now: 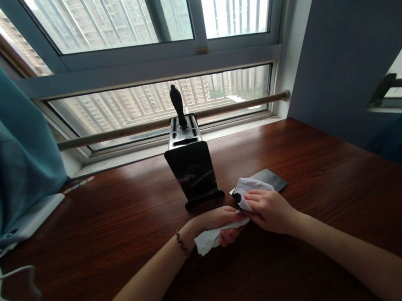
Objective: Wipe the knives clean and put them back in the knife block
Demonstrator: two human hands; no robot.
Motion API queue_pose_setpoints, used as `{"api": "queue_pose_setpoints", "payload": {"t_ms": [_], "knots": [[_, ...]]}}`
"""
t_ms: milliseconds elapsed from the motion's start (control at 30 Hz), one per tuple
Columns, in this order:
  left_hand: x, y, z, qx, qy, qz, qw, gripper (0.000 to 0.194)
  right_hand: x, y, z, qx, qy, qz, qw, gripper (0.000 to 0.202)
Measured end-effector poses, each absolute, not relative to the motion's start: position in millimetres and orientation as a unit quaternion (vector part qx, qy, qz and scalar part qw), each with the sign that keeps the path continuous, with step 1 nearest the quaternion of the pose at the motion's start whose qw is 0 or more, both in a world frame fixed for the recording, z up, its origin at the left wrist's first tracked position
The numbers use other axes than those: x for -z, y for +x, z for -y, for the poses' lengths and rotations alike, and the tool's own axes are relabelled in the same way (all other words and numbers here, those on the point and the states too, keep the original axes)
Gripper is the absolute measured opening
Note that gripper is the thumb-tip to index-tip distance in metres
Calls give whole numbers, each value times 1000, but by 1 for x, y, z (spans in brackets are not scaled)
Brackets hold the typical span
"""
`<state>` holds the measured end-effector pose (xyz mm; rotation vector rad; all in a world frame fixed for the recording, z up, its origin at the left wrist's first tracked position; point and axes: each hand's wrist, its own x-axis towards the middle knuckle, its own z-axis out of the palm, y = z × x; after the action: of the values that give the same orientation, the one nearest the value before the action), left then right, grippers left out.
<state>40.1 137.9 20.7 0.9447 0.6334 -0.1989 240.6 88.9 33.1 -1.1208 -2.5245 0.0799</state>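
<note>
A white cloth (208,241) is bunched between my two hands. My left hand (220,217), with a beaded bracelet at its wrist, is closed around one part of it, and a loose end hangs out below. My right hand (269,208) pinches another fold of the cloth against a flat grey metal blade (270,179), which looks like that of a wide kitchen knife. A small black part (236,198) shows between cloth and hands; whether it is the handle cannot be made out. The blade's near side is covered by the cloth and fingers.
Behind my hands stands a black knife block (192,171) with a metal slotted top and one dark handle (177,105) upright in it. A white device (38,218) and a white cable (4,292) lie left on the wooden table (126,201), beside a blue curtain (6,123). A window is behind.
</note>
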Motion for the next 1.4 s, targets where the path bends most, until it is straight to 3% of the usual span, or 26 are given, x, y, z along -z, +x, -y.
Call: {"api": "queue_pose_setpoints", "payload": {"t_ms": [333,900,1167,1400], "knots": [[-16,39,-140,86,428,-277,856,40,-36,240,-89,-53,-420,881,210,17],[-23,40,-136,73,429,-258,863,33,-34,249,-98,53,-711,701,16,34],[-23,39,-136,70,427,-248,867,30,-42,255,-101,30,-748,663,-30,34],[-23,39,-136,67,436,-251,861,33,-34,258,-106,50,-717,696,-9,33]]}}
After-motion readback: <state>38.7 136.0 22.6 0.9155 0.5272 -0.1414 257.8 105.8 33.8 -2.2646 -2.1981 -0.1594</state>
